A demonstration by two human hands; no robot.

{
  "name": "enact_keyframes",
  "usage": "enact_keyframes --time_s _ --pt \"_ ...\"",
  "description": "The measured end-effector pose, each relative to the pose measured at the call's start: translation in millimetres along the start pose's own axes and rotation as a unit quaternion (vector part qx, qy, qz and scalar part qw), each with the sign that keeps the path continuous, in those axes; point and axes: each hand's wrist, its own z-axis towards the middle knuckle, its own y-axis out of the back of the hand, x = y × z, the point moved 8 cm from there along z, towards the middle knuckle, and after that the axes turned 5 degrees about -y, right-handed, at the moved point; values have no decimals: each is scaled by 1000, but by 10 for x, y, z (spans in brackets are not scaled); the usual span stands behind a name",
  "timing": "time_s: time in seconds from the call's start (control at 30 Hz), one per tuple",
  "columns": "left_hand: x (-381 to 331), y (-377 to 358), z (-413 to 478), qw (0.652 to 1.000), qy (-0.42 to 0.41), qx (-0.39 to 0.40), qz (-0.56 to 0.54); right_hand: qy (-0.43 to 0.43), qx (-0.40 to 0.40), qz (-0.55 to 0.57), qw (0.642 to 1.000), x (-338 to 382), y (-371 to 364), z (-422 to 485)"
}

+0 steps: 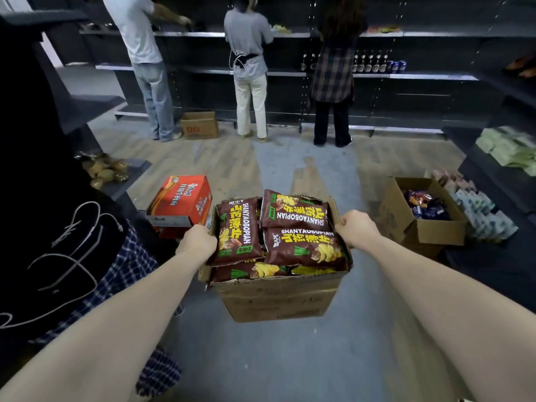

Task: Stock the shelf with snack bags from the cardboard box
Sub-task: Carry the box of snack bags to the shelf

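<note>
— Where is the cardboard box (278, 300)?
— Centre foreground, packed to the brim; left hand (197, 242) curled round its left rim; right hand (355, 229) clenched on the right flap.
— The snack bags (301, 248)?
— Flat on top; one lengthwise, two crosswise; lettering reads "SHANYAOBOPIAN".

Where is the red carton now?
Head view: the red carton sits left of centre, just left of the cardboard box, beyond the left hand.

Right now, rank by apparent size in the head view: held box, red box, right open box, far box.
1. Held box, nearest camera.
2. Right open box.
3. Red box, slightly smaller.
4. Far box; distance shrinks it.
</note>
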Motion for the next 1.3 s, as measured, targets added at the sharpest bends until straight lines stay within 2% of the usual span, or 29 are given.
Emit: enact_keyframes --time_s 0.37,0.77,0.93,1.3 --pt "-277 -42 1245 999 45 4 27 8 35 -26 999 529 -124 1331" --pt "-727 283 3010 997 61 -8 53 17 47 -30 998 1532 -110 3011" --pt "-771 361 3717 995 83 -26 40 54 60 -61 995 2052 -203 3770" --pt "-502 707 4745 975 208 -81 -13 193 109 -105 970 3599 -506 5152"
